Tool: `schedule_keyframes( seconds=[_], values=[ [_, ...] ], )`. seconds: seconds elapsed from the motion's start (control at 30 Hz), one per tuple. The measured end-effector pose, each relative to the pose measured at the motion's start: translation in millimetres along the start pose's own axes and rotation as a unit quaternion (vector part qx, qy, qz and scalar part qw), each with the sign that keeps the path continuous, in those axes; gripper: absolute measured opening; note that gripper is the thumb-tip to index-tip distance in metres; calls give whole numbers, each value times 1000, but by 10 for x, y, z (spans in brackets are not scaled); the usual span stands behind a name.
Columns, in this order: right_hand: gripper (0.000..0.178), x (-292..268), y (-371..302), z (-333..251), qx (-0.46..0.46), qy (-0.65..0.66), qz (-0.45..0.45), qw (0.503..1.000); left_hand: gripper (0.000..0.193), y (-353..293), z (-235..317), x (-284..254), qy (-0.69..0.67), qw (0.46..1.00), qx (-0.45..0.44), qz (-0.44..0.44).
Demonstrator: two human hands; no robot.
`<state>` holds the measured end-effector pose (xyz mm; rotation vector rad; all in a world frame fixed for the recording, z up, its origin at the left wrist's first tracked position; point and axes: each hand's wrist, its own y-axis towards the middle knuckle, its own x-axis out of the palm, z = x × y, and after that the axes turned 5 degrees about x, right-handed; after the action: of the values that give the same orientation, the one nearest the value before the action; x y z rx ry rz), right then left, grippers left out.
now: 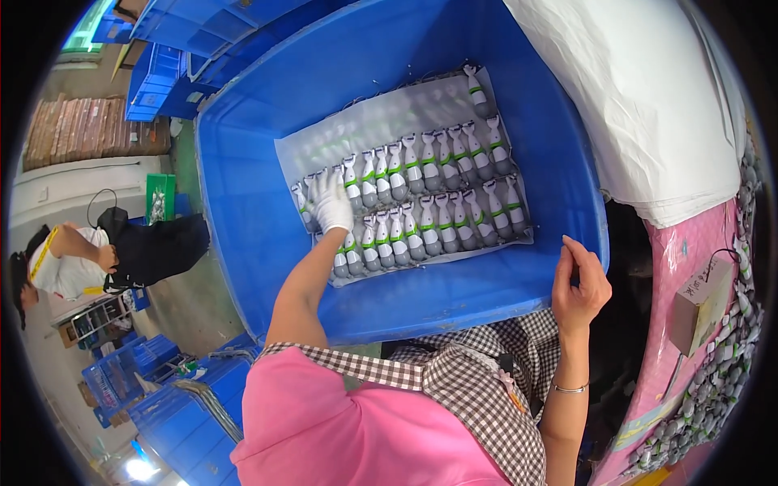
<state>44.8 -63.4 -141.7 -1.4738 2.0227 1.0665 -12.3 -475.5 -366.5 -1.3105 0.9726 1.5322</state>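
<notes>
My left hand (332,204), in a white glove, reaches into a large blue plastic bin (559,154). Its fingers are spread over the left end of a row of bulb-shaped pieces (395,172) with grey rounded ends, green bands and white necks. The fingers partly cover several of them. Another row of the same pieces (428,228) lies nearer to me, and a few more are at the right end. White sheeting (340,134) lies beneath or behind the rows. Bare, my right hand (582,283) hovers by the bin's front right corner, thumb and fingertips together, with nothing visible between them.
White sheeting (640,97) drapes over a stack at the right. Below it are a pink covering (664,324), a small carton (701,306) and many loose grey-and-green pieces (697,413). Blue crates (154,81) stand at the left, where another person (81,259) is at work.
</notes>
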Motion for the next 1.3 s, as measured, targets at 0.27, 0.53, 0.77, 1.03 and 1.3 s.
schedule_keyframes(
  seconds=[0.27,0.53,0.77,1.03,1.3],
  values=[
    [18,-7,1,19,0,13,5,1000,53,-83,630,123,87,990,85,-69],
    [18,-13,17,35,-10,11,20,1000,45,21,954,148,-14,985,168,-32],
    [19,-21,29,32,-12,16,22,1000,45,-47,1467,184,10,969,245,-16],
    [19,-47,-15,42,-15,22,19,999,48,-76,1735,208,-33,957,288,-28],
    [19,80,32,55,-9,35,18,999,53,-122,1761,402,24,971,236,-41]
  ],
)
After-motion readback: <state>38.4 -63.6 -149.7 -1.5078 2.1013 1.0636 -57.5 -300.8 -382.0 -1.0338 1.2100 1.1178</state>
